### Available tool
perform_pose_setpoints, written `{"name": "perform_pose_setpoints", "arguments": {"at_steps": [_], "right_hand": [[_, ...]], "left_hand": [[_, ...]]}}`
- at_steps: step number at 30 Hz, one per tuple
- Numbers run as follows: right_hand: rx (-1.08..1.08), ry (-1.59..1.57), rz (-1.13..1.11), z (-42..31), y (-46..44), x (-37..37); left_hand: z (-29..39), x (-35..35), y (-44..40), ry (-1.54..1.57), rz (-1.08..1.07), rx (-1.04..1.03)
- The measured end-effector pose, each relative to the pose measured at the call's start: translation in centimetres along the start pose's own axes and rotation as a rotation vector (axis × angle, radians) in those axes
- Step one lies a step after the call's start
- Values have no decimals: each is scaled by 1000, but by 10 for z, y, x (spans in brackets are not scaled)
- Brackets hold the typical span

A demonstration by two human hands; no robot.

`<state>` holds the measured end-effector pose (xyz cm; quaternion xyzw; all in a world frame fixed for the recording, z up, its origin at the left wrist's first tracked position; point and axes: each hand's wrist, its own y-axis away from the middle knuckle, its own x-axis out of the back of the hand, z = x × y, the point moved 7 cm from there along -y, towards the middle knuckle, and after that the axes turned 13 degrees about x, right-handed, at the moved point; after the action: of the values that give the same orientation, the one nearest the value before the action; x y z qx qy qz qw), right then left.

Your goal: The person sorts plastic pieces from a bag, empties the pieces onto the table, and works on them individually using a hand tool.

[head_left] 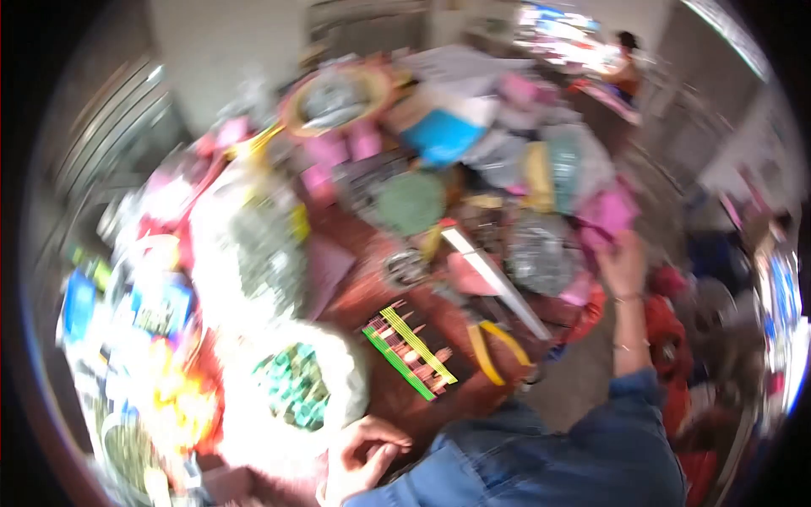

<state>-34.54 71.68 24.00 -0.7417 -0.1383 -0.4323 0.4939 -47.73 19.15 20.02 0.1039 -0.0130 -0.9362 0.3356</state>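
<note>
My right hand (623,264) reaches out at the right edge of the table, its fingers at a pink item (610,211); blur hides exactly how they touch. Near the front edge, my left hand (363,456) has curled fingers, beside a white bag (342,363) of green pieces (294,384). Whether anything lies in its fingers cannot be made out. Between the hands, a dark card with green and yellow strips (410,351) lies on the red table (372,275). Yellow-handled pliers (486,355) and a long white strip (498,283) are to its right.
Clear bags (253,245) crowd the left side. At the back stand a round basket (291,110), a blue and white packet (443,135) and a green disc (410,203). Orange pieces (182,397) lie front left. Another person (627,68) is far off at the upper right.
</note>
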Motion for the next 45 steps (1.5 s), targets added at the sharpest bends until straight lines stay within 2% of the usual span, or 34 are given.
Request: {"name": "perform_pose_setpoints", "arguments": {"at_steps": [1,2,3,5,6,8,10,11,12,14,16,17,18,21,26,28,34,38,42,45], "right_hand": [[83,56,104,-4,1,4],[92,-46,118,-16,-3,9],[165,-206,135,-35,-5,12],[214,-344,24,-106,-14,28],[220,-466,48,-145,-13,34],[460,-522,-36,-232,-12,46],[793,-608,-141,-331,-6,67],[899,-696,-242,-364,0,66],[1002,-780,-348,-393,8,64],[1248,-920,-411,-440,29,59],[1500,-978,-488,-477,52,44],[1516,-1019,-538,-494,59,39],[1557,-1002,-510,-505,68,28],[1702,-636,-476,-523,82,0],[1620,-496,-556,-522,74,0],[1555,-492,-714,-515,73,-3],[1405,-553,-728,-502,64,-7],[1428,-549,-725,-510,63,-9],[1433,-690,-840,-522,68,-17],[1507,-821,-801,-532,71,-14]], "left_hand": [[2,7,4,161,-1,-20],[6,13,9,321,-2,-59],[18,24,16,362,93,-126],[32,50,24,414,255,-264],[42,62,29,438,406,-330],[53,84,38,48,818,-293],[36,102,45,-196,1048,-136],[36,104,43,-430,1056,-126],[30,105,41,-473,1043,-76],[21,103,38,-695,1016,17],[12,105,38,-714,1003,71],[23,102,37,-810,980,27],[30,99,37,-907,957,-18],[34,101,40,-878,926,14],[24,102,40,-858,855,106],[27,102,40,-861,875,97],[27,102,40,-912,905,90],[30,102,38,-925,874,97],[29,102,35,-921,819,98],[24,106,37,-892,894,102]]}}
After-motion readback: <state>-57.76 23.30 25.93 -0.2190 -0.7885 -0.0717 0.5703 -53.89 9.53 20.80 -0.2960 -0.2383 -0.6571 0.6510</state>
